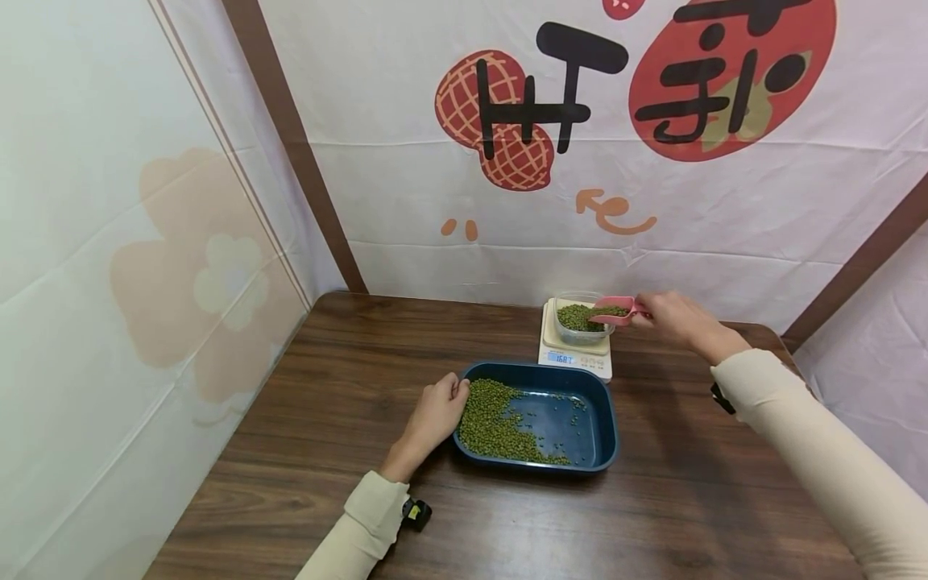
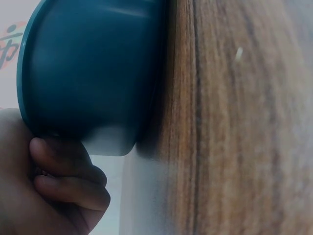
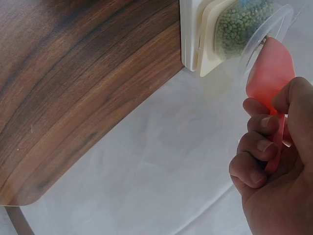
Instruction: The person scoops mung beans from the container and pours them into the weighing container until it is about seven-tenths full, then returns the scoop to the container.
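Observation:
My right hand (image 1: 674,318) grips the handle of a pink scoop (image 3: 274,68), its fingers curled round it. In the head view the scoop holds green beans and its tip reaches over a clear plastic container (image 1: 580,335). Green beans (image 3: 239,29) fill part of that container, which stands on a white kitchen scale (image 1: 551,362) with a lit display. My left hand (image 1: 438,411) holds the left rim of a dark blue tray (image 1: 573,463), fingers curled at its edge in the left wrist view. More green beans (image 1: 493,427) lie mostly in the tray's left half.
The brown wooden table (image 1: 348,387) carries the tray and the scale. A white printed cloth (image 1: 406,185) hangs behind the table's back edge, close behind the scale. Another pale cloth (image 1: 87,338) hangs along the left side.

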The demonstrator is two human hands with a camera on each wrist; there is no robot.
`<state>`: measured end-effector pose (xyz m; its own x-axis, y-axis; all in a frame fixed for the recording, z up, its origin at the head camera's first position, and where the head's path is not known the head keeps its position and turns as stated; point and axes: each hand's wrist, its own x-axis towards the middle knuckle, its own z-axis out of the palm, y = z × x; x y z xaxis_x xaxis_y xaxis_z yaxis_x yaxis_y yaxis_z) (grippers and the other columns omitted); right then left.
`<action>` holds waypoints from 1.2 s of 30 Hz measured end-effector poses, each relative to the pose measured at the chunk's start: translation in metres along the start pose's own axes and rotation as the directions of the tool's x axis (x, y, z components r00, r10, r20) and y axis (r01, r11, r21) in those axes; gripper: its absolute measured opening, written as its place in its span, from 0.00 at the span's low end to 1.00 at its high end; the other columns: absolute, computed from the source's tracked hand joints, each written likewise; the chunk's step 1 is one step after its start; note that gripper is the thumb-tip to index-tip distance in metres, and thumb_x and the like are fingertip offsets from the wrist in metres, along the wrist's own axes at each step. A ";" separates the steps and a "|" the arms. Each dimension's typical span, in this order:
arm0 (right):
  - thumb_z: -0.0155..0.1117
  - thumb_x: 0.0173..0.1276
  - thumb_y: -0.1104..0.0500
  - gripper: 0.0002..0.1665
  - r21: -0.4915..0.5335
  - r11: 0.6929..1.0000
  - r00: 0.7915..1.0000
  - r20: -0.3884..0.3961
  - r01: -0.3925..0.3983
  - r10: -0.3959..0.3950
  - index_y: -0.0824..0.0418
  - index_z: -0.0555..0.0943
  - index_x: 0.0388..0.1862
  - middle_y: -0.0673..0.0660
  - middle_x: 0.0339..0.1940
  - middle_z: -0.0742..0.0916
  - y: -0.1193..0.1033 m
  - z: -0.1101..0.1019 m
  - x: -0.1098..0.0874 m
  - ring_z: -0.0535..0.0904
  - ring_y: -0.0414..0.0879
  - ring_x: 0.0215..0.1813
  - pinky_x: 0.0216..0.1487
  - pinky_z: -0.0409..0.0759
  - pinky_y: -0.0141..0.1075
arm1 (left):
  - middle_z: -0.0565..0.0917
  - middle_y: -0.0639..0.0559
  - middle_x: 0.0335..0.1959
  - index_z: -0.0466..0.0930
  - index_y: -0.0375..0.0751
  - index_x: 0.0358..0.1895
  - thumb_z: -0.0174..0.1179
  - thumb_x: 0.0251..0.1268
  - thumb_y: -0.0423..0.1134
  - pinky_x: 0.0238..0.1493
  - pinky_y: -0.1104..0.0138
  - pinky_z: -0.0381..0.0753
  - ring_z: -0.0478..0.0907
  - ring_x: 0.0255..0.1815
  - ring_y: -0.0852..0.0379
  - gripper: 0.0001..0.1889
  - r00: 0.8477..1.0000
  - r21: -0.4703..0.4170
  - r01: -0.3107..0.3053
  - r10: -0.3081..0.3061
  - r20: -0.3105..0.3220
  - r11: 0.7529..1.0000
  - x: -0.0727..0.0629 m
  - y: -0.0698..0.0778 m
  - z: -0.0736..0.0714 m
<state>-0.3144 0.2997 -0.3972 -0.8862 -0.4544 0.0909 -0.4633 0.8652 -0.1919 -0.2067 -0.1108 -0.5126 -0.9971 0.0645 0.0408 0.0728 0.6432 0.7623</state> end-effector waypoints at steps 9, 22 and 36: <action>0.64 0.79 0.58 0.11 -0.031 1.000 1.000 0.009 -0.003 0.003 0.61 0.78 0.35 0.51 0.22 0.71 0.001 -0.004 0.002 0.67 0.46 0.26 0.32 0.65 0.40 | 0.62 0.57 0.18 0.62 0.47 0.27 0.49 0.87 0.46 0.22 0.69 0.59 0.58 0.17 0.60 0.21 1.000 -0.003 -0.001 0.001 -0.005 1.000 0.000 0.003 -0.001; 0.66 0.78 0.58 0.11 -0.049 0.999 1.000 0.011 0.007 -0.006 0.62 0.80 0.35 0.51 0.22 0.72 -0.004 -0.011 0.001 0.68 0.46 0.26 0.32 0.66 0.40 | 0.62 0.57 0.17 0.62 0.47 0.28 0.48 0.88 0.46 0.21 0.69 0.59 0.57 0.16 0.59 0.21 1.000 -0.014 -0.006 0.006 0.001 1.000 -0.001 0.003 -0.001; 0.68 0.76 0.58 0.12 -0.078 0.997 1.000 -0.010 0.026 -0.027 0.62 0.80 0.34 0.52 0.22 0.74 -0.009 -0.015 0.003 0.69 0.46 0.27 0.33 0.67 0.40 | 0.62 0.57 0.17 0.62 0.46 0.28 0.48 0.88 0.46 0.20 0.69 0.59 0.58 0.15 0.59 0.21 1.000 -0.014 -0.004 0.004 0.007 1.000 -0.003 0.002 -0.001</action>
<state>-0.3127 0.2939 -0.3807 -0.8735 -0.4751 0.1059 -0.4852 0.8671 -0.1126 -0.2036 -0.1107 -0.5100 -0.9966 0.0728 0.0393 0.0766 0.6322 0.7710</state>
